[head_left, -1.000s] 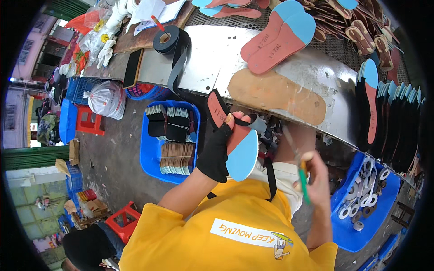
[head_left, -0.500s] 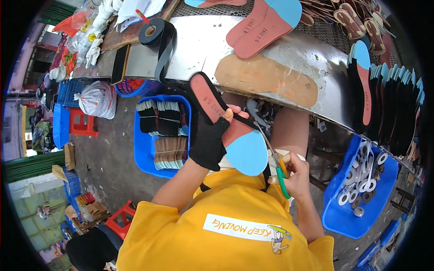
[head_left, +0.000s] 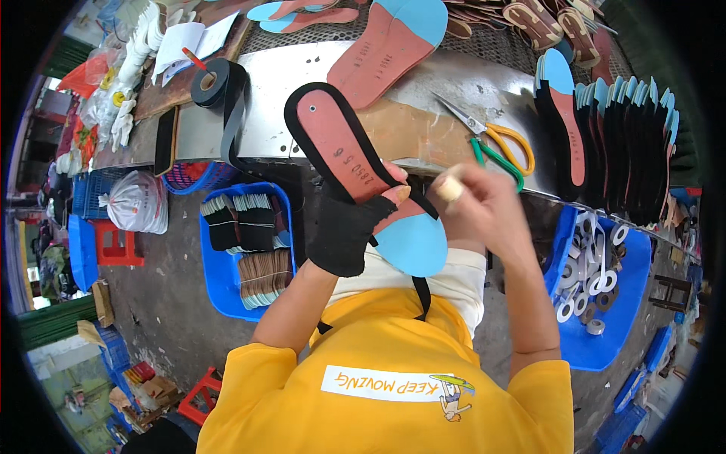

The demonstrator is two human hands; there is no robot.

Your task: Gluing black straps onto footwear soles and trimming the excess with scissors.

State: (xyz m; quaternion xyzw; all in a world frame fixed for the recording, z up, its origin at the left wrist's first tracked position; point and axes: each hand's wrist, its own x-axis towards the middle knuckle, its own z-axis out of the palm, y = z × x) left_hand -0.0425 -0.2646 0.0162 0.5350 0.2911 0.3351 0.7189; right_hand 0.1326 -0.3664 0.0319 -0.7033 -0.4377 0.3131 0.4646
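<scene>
My left hand (head_left: 352, 231), in a black fingerless glove, is closed around a pink and light-blue shoe insole (head_left: 333, 136). Black edging tape runs round the pink heel end, and its blue end points toward my body. To the right of the insole is my right hand (head_left: 488, 208), empty of the scissors and smeared by motion, with a pale wrap on one digit. Scissors (head_left: 475, 125) with green and yellow handles lie on the metal table, just beyond that hand. A black tape roll (head_left: 210, 82) stands at the table's left, its strip hanging over the edge.
More pink and blue insoles (head_left: 378, 60) lie on the metal table above a tan sheet (head_left: 408, 129). A row of black-edged insoles (head_left: 628, 151) stands at the right. Below are a blue basin (head_left: 212, 291) of bundled insoles and a blue bin (head_left: 616, 333) with tape rolls.
My right hand has let go of the scissors, which now lie on the table, and has come up beside the insole. My left hand still holds the insole.
</scene>
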